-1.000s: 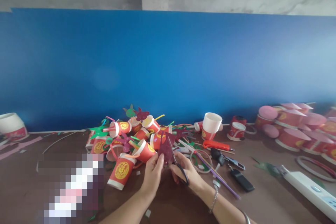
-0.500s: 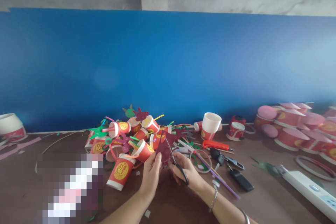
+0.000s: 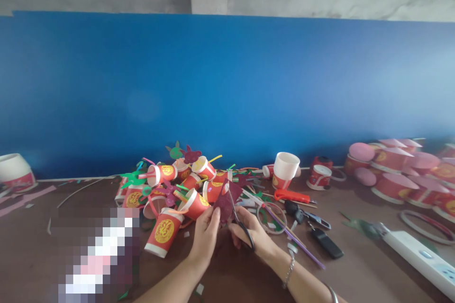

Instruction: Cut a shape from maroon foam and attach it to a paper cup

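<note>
A dark maroon sheet of paper (image 3: 224,202) is pinched upright in my left hand (image 3: 206,232), thumb on its near side. My right hand (image 3: 251,233) is closed round the black handles of a pair of scissors (image 3: 245,233). The scissor blades point up and away, lying against the right part of the sheet; whether they are cutting through it I cannot tell. Just left of my left hand lies a red and white paper cup (image 3: 164,232) with a yellow emblem, at the front of a heap of similar cups with straws and paper cut-outs.
Right of my hands are a clear tape ring (image 3: 271,218), an orange-red cutter (image 3: 292,196), keys (image 3: 295,212) and a black key fob (image 3: 326,242). A white power strip (image 3: 419,258) lies at the right, before several pink-topped cups (image 3: 394,187). A blue panel (image 3: 227,94) stands behind.
The maroon sheet and the scissor blades have shifted and turned slightly. Both hands stay in nearly the same place, and the things on the table have not moved.
</note>
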A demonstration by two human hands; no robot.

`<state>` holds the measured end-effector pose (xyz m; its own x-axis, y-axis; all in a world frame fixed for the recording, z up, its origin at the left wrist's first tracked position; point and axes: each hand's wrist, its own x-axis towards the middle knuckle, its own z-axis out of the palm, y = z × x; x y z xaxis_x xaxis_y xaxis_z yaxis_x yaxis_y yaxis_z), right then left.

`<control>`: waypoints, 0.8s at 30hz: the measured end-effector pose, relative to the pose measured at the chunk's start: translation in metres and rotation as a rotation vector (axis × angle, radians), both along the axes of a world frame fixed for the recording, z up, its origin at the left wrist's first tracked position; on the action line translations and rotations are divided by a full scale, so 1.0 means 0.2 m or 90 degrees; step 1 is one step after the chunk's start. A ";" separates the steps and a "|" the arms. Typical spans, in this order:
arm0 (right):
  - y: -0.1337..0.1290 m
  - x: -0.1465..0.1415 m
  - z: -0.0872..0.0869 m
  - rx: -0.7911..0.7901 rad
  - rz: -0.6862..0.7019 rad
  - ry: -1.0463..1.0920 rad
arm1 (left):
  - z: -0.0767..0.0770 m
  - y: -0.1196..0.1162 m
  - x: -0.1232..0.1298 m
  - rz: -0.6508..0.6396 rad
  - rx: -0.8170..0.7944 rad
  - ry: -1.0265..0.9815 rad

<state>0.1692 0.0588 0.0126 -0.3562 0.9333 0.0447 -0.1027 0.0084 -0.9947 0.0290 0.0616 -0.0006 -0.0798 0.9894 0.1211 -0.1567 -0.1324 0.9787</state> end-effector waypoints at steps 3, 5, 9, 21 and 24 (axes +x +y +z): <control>0.00 0.00 0.00 0.016 -0.004 -0.005 | 0.00 0.00 0.00 0.004 0.001 0.011; 0.00 0.00 0.00 0.026 -0.006 -0.008 | 0.00 0.00 -0.01 0.006 0.001 0.011; 0.00 0.00 0.01 0.030 -0.005 -0.010 | 0.00 0.00 -0.01 0.010 -0.001 -0.006; 0.01 0.00 0.00 -0.008 -0.012 0.002 | 0.01 -0.01 0.00 0.029 -0.015 -0.049; 0.01 0.00 0.00 -0.012 0.000 -0.013 | 0.01 -0.01 0.00 0.038 -0.013 -0.037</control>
<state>0.1702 0.0603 0.0117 -0.3565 0.9341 0.0196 -0.0821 -0.0104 -0.9966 0.0281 0.0605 0.0006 -0.1454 0.9849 0.0937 -0.2056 -0.1227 0.9709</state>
